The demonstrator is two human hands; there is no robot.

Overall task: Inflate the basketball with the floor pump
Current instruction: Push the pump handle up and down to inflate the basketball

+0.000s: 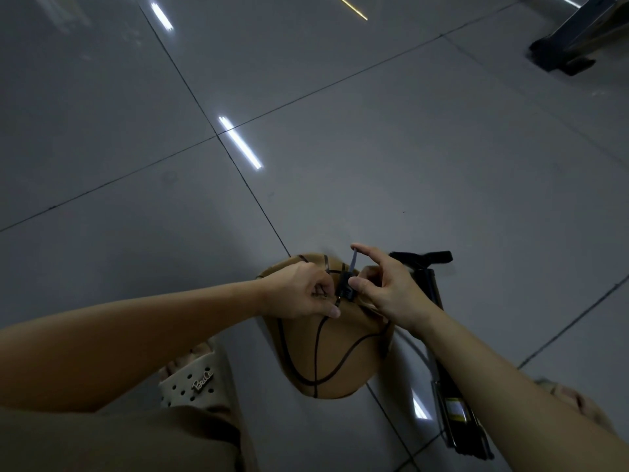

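A tan, partly deflated basketball (332,362) with dark seams lies on the grey tiled floor between my feet. My left hand (299,294) is closed on the hose end and needle, right against the ball's top. My right hand (384,287) pinches the black pump head (345,287), thumb on its body and forefinger on the raised lever (354,258). The black floor pump (442,352) lies flat on the floor to the right of the ball, mostly under my right forearm, its handle (427,258) pointing away from me.
Beige perforated sandals are on my feet, one (190,379) left of the ball, the other (575,400) at the right edge. A dark metal furniture foot (561,56) stands at the far top right. Glossy tiles reflect ceiling lights.
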